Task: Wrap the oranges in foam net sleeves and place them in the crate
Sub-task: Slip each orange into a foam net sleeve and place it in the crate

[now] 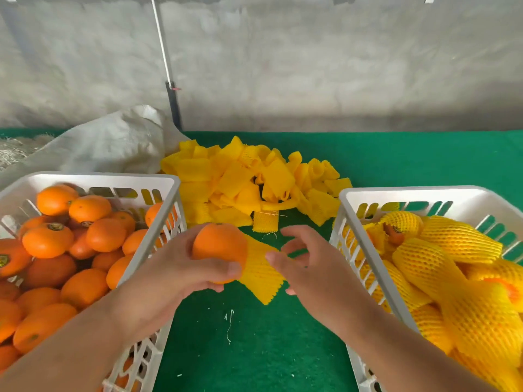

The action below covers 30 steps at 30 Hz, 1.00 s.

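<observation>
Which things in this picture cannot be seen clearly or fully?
Head view only:
- Foam net sleeve: its near end lies behind the right hand, so the grip cannot be told.
- Orange: underside covered by the left hand.
- Left crate, right crate: cut off by the frame edges.
- Orange stickers: too small to read.

The tabletop (254,349) is covered in deep green felt. Both crates, the left crate (158,222) and the right crate (348,230), are white slatted plastic. The loose oranges (85,250) are bright orange, some bearing dark round stickers. The foam net sleeves (240,179) are yellow with a mesh pattern. A pale grey sack (113,142) lies behind; the wall (311,66) is mottled grey.
</observation>
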Motion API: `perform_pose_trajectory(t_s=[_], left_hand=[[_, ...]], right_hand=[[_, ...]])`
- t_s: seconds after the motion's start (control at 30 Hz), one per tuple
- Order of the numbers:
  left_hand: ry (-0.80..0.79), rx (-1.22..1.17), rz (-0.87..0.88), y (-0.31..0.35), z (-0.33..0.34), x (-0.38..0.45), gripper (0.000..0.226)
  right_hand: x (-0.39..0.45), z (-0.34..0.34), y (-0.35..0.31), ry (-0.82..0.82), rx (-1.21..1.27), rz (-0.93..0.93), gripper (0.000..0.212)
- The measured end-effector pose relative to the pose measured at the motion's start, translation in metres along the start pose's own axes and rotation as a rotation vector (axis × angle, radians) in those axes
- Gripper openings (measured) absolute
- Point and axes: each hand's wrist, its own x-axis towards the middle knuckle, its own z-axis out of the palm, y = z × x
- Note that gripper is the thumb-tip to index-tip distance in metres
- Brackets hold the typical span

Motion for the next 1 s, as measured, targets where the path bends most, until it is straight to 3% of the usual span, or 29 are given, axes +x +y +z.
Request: perform_pose_trajectory(t_s=[0.1,0.17,0.3,0.47,0.53,0.6,0.7,0.83,0.87,0.93,1.0], left_hand=[[0.133,-0.115,0.058,-0.003,-0.011,-0.001,0.068],[0.126,-0.162,0.074,0.001,-0.013,-0.001,0.066],[0.032,-0.183,0.054,0.003,-0.01,-0.002,0.067],[-0.051,-0.28,0.039,0.003,-0.009,-0.004,0.06],[-0.077,-0.383,0.021,0.004,-0.011,-0.003,0.057],[-0.087,-0.467,0.01,0.006,-0.014,-0.001,0.063],[-0.089,-0.523,-0.009,0.007,-0.016,0.0,0.07],[-0.143,-0.454,-0.046,0.005,-0.013,0.001,0.081],[-0.158,-0.441,-0.053,0.005,-0.012,0.0,0.081],[-0.173,-0.437,-0.059,0.006,-0.013,0.0,0.081],[-0.166,-0.442,-0.062,0.008,-0.013,0.0,0.082]], right_hand=[[0.004,-0.005,-0.008,0.008,0.194,0.187,0.043],[0.005,-0.009,-0.013,-0.09,0.455,0.268,0.041],[0.002,-0.01,-0.015,-0.196,0.757,0.215,0.042],[0.001,-0.015,-0.014,-0.197,0.763,0.064,0.035],[0.003,-0.019,-0.014,-0.209,0.753,0.082,0.045],[0.003,-0.02,-0.016,-0.274,0.744,0.095,0.051],[-0.001,-0.012,-0.016,-0.388,0.72,0.023,0.04],[0.001,-0.005,-0.002,-0.395,0.728,-0.014,0.09],[0.001,-0.006,-0.002,-0.435,0.728,-0.051,0.08],[-0.002,-0.007,-0.013,-0.528,0.662,-0.149,0.034],[-0.004,-0.008,-0.019,-0.493,0.619,-0.155,0.033]])
